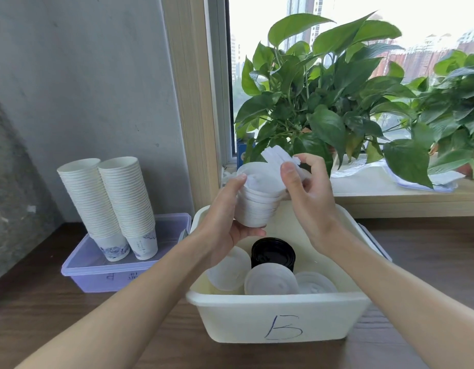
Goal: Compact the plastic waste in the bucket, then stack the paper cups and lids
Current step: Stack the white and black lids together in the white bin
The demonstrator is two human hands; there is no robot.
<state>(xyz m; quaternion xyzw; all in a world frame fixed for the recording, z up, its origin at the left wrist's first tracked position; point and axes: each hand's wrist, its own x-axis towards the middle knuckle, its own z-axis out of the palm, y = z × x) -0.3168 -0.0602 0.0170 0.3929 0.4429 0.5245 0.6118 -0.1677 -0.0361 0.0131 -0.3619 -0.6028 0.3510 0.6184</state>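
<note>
My left hand [225, 217] grips a short stack of white paper cups [257, 206] from the side and bottom, held above the white bin marked B [281, 320]. My right hand [308, 187] pinches a few white lids [277, 155] at the rim of the stack's top cup. Inside the bin lie a stack of black lids [273, 253] and three stacks of white lids [270, 279]. Two tall stacks of paper cups [108, 198] stand on a purple box.
The purple lidded box [94, 272] sits left of the bin on the dark wooden table [70, 315]. Leafy potted plants [324, 97] and a plastic bag [355, 166] fill the windowsill behind. A grey wall closes the left side.
</note>
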